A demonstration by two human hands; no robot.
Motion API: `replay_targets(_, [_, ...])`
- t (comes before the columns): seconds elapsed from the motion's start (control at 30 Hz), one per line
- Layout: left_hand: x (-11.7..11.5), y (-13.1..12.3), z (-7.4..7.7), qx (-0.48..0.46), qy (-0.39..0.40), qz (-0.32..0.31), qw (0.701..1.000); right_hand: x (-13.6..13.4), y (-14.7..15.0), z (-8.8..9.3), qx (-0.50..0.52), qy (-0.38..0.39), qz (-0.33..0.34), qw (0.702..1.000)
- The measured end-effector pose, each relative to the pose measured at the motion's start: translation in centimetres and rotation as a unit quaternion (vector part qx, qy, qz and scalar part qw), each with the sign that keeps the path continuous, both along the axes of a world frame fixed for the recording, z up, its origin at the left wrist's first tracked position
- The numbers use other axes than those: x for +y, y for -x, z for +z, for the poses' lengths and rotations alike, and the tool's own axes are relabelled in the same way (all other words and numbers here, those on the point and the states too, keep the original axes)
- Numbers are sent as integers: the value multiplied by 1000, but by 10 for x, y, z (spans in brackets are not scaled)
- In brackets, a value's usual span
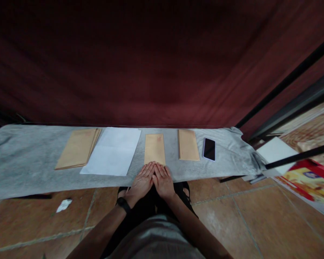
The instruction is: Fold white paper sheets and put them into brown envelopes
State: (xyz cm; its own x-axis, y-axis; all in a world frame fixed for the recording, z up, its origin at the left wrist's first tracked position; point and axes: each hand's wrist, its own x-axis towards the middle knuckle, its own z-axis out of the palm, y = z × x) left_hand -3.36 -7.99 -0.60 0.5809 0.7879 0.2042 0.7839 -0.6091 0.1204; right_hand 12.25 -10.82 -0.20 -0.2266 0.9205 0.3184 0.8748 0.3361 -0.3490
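Note:
A brown paper envelope lies flat in front of me on the cloth-covered table. On its near end rest my left hand and my right hand, fingers stretched out flat and fingertips meeting. Both palms face down, and the near edge of the envelope is hidden beneath them. Left of it are white paper sheets, partly beside a stack of larger brown envelopes. To the right lies a pile of small brown envelopes.
A phone with a dark screen lies near the right end of the grey cloth. A dark red curtain hangs behind the table. Black metal bars and a red printed box stand at right. Crumpled white tissue is on the tiled floor.

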Motion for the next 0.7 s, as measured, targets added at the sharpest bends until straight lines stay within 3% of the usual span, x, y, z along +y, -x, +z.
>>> replay_targets(0.5, [-9,23,2,-24,8,63,998,-4,-29,-2,-3,-9,-47,999])
replay_targets(0.7, [-10,7,11,-20,2,87,996,-5,-33,-1,-7,-7,-53,999])
